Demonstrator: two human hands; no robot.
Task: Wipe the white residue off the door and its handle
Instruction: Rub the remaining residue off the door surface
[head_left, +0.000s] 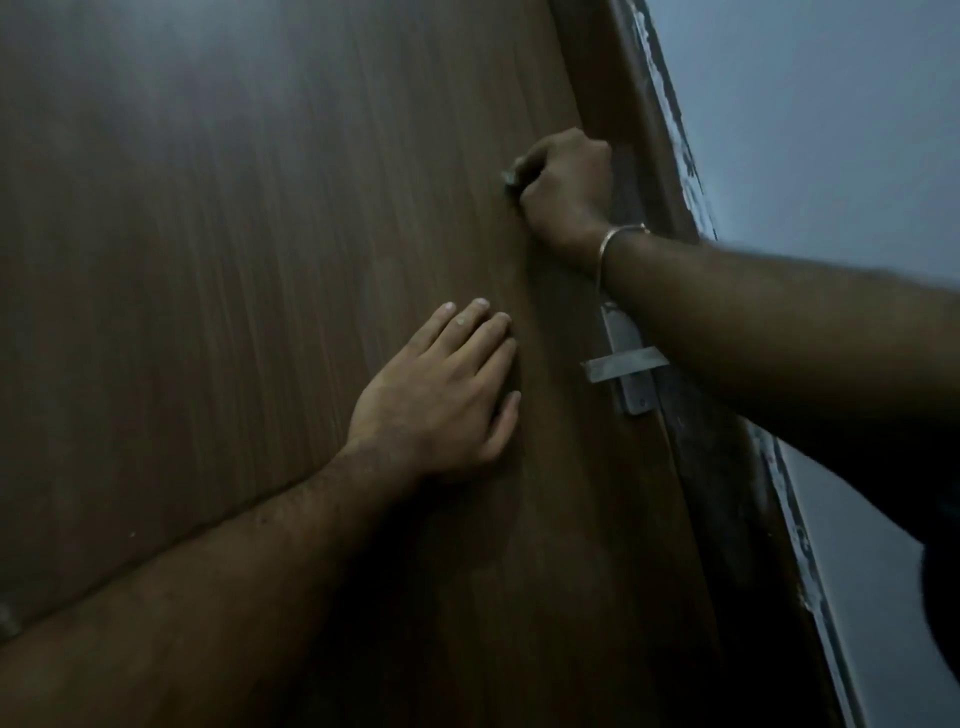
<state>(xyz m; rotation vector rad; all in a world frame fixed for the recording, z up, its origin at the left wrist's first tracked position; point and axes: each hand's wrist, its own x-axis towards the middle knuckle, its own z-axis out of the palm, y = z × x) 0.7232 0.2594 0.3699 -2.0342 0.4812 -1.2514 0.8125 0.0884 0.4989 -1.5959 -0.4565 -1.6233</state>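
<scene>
A brown wood-grain door (234, 234) fills most of the view. Its metal lever handle (623, 366) sits on a narrow plate near the door's right edge, partly hidden by my right forearm. My left hand (441, 400) lies flat on the door left of the handle, fingers spread and holding nothing. My right hand (563, 189) is a closed fist pressed against the door above the handle. A small grey object (509, 179) sticks out of the fist at its left side; the dim light hides what it is. A metal bangle circles my right wrist.
The dark door frame (639, 130) runs down the right side, with ragged white paint marks (670, 114) along its outer edge. Beyond it is a pale blue-grey wall (831, 130). The scene is dim.
</scene>
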